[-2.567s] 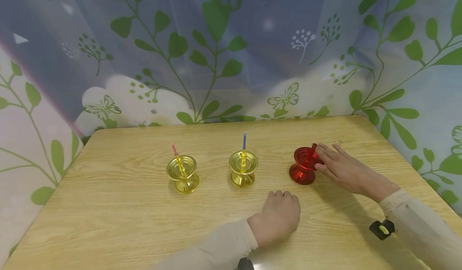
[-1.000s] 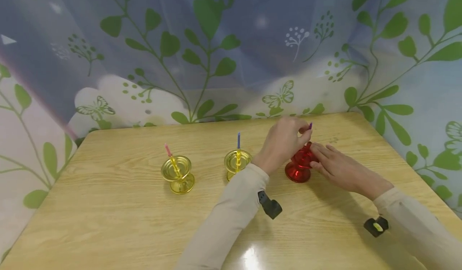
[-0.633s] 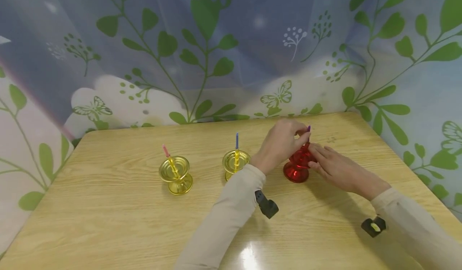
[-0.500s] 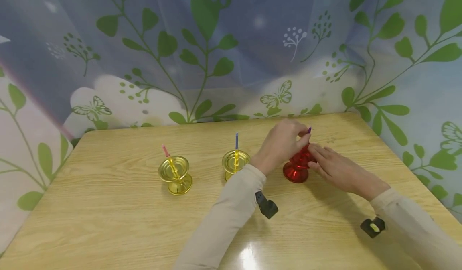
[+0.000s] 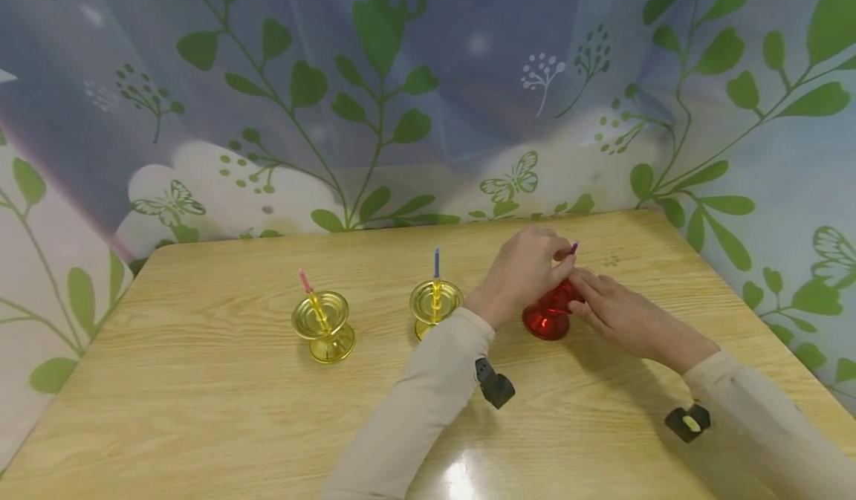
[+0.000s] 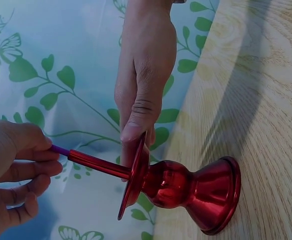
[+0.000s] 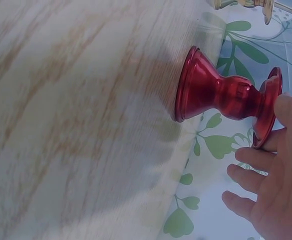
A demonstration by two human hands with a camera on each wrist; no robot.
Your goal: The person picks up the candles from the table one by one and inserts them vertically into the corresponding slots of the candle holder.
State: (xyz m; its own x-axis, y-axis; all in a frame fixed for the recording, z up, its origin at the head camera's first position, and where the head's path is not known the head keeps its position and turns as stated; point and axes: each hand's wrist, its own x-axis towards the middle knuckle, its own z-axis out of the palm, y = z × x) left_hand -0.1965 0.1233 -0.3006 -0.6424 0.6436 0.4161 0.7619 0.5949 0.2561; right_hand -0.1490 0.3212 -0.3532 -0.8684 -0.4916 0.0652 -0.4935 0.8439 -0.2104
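Observation:
A red metallic candle holder [image 5: 547,323] stands on the wooden table at the right; its foot, dish and thin upright tube [image 6: 98,164] show in the left wrist view. My left hand [image 5: 523,273] pinches a slim purple candle [image 6: 61,150] between thumb and forefinger. The candle's lower end is at the tube's mouth; how deep it sits is hidden. With thumb and forefinger, my right hand [image 5: 628,318] grips the dish's rim from the right, its other fingers [image 7: 246,178] loosely spread. In the head view, only the purple tip shows past the left fingers.
A gold candle holder [image 5: 332,348] with a pink candle [image 5: 305,281] stands at the left of the wooden table [image 5: 200,411]. Another gold holder [image 5: 436,303] with a blue candle [image 5: 437,264], partly behind my left sleeve, is in the middle. A leaf-patterned cloth [image 5: 267,114] hangs behind.
From the table's front, my left hand has come up to the red holder with the purple candle, then lowered it slightly onto the tube. My right hand stays at the dish.

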